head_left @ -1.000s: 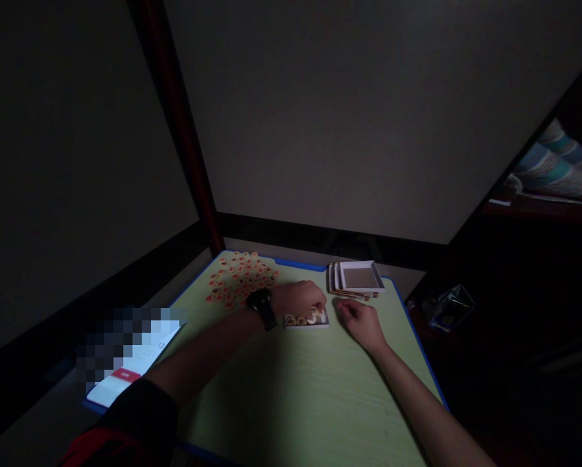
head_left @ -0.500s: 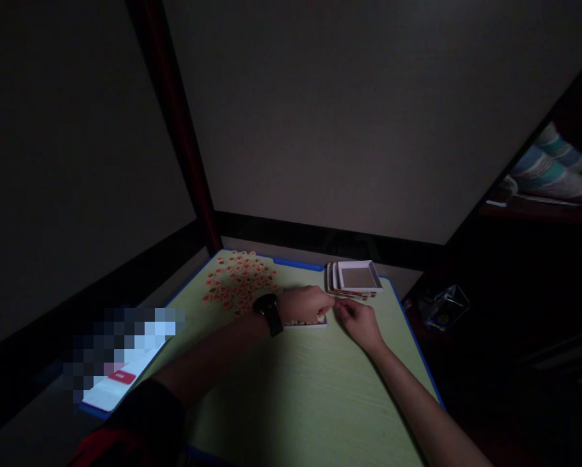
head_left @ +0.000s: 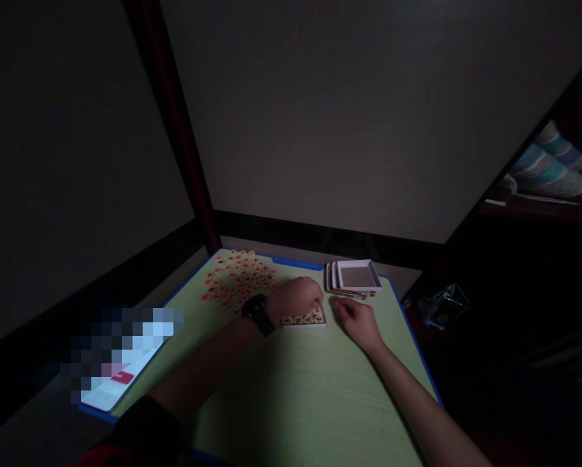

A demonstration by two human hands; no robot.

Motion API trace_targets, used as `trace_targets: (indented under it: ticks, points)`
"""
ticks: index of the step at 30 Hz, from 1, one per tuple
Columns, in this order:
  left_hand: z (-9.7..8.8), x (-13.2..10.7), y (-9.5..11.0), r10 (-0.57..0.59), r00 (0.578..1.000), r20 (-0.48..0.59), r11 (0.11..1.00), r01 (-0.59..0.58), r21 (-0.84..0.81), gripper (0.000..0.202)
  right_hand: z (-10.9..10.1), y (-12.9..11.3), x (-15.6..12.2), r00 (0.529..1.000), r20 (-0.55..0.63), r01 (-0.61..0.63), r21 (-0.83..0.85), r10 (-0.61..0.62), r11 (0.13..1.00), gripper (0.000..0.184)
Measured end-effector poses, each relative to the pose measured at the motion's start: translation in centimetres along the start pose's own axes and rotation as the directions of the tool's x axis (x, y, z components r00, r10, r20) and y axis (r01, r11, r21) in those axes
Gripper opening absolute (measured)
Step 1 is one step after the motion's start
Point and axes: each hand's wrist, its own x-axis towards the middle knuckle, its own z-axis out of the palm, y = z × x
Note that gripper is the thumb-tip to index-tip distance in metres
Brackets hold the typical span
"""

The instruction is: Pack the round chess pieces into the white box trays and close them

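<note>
While curled, left grip (head_left: 297, 297) overhangs tray (head_left: 304, 325), hold hidden.

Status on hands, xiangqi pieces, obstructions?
Left hand over tray, grip hidden. Right hand curled beside it. Xiangqi pieces along tray's near edge, others scattered left. Left hand blocks tray's far part.

The table (head_left: 320, 402) is pale green edged in blue, the round pieces (head_left: 245, 283) tan marked red or black.
</note>
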Motion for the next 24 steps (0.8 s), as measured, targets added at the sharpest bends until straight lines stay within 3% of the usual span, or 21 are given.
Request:
trace_targets:
  ticks: [3,6,9,11,13,15,18,20,24]
  points:
    - [0.0,-2.2,2.0,-0.085,0.989,-0.12,0.996,0.082,-0.029,0.026,-0.1,-0.9,-0.7,0.995,0.059,0.082,0.003,-0.082,0.997,0.03]
    - [1.1,-5.4,4.2,-0.117,0.993,-0.017,0.993,0.117,0.009,0.029,0.1,-1.9,-1.5,0.977,0.128,0.169,0.036,-0.172,0.985,0.027]
    - [2.3,-8.2,4.9,-0.348,0.938,0.004,0.932,0.345,0.113,0.03,0.2,-2.5,-2.0,0.968,0.128,0.211,0.046,-0.216,0.976,0.026]
    - [2.7,-9.4,5.0,-0.409,0.912,0.022,0.904,0.401,0.148,0.029,0.2,-2.7,-2.1,0.966,0.127,0.22,0.045,-0.224,0.974,0.025]
    - [3.1,-10.0,5.5,-0.338,0.939,0.055,0.934,0.328,0.143,0.027,0.1,-2.7,-2.0,0.965,0.137,0.218,0.056,-0.224,0.974,0.025]
    - [3.7,-10.0,6.6,-0.162,0.983,0.083,0.982,0.152,0.115,0.026,0.0,-2.6,-2.0,0.964,0.149,0.211,0.072,-0.22,0.975,0.024]
    - [4.8,-8.8,8.0,0.046,0.998,0.052,0.995,-0.051,0.089,0.025,-0.1,-2.3,-2.0,0.964,0.165,0.195,0.092,-0.208,0.976,0.021]
    - [5.4,-7.8,8.0,0.077,0.996,0.039,0.993,-0.081,0.088,0.024,-0.3,-2.1,-2.1,0.963,0.176,0.187,0.106,-0.203,0.977,0.021]
    - [5.5,-7.0,5.9,-0.002,0.999,-0.044,0.996,0.006,0.089,0.027,-0.8,-2.6,-1.6,0.972,0.147,0.173,0.073,-0.182,0.982,0.024]
